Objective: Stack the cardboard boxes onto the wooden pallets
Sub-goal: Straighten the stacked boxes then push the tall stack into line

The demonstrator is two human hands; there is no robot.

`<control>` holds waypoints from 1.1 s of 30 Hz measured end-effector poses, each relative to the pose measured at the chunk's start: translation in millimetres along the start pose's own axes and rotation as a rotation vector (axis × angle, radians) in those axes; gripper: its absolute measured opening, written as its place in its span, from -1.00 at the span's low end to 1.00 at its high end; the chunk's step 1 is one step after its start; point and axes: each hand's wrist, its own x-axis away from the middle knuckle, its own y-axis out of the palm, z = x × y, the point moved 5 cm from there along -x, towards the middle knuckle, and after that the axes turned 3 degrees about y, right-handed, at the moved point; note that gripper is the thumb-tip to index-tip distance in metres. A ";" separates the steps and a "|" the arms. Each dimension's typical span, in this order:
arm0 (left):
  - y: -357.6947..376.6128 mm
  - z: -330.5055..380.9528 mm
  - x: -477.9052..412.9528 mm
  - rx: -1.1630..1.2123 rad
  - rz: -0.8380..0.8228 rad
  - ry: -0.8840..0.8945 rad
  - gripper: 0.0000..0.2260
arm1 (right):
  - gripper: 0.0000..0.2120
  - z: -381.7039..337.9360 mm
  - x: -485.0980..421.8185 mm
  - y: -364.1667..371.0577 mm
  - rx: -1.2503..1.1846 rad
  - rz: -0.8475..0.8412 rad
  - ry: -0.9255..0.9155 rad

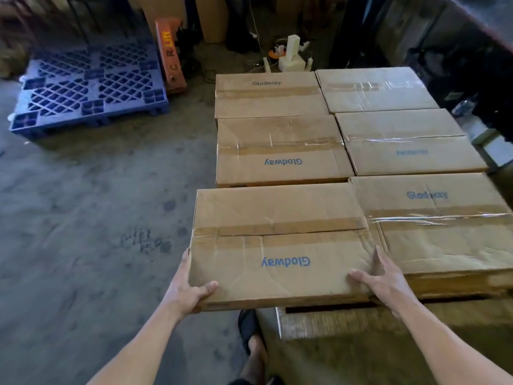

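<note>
Your far left: blue plastic pallet (88,87) on grey floor (83,218);
Beside it: orange pallet jack (170,56);
Farther back: white blocks (291,58) among cables (253,23)

Floor (83,218): grey concrete, stained | blue plastic pallet (91,87): far left beyond grip | orange pallet jack (169,56): beside it | light: dim
</note>
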 end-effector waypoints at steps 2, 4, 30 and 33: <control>7.7 5.8 -17.2 -0.001 -0.011 -0.022 -0.10 | -0.04 -4.1 -16.6 -4.0 0.048 0.023 0.011; 9.8 6.8 -33.2 -0.009 -0.023 -0.048 -0.12 | -0.03 -7.0 -33.1 -5.2 0.122 0.045 0.017; 21.4 12.7 -78.5 -0.897 0.093 -0.146 0.27 | 0.09 -20.3 -64.1 18.2 0.621 0.325 0.190; 30.2 35.5 -99.4 -1.101 -0.031 0.111 0.36 | 0.02 -24.3 -51.2 23.9 0.599 0.379 0.235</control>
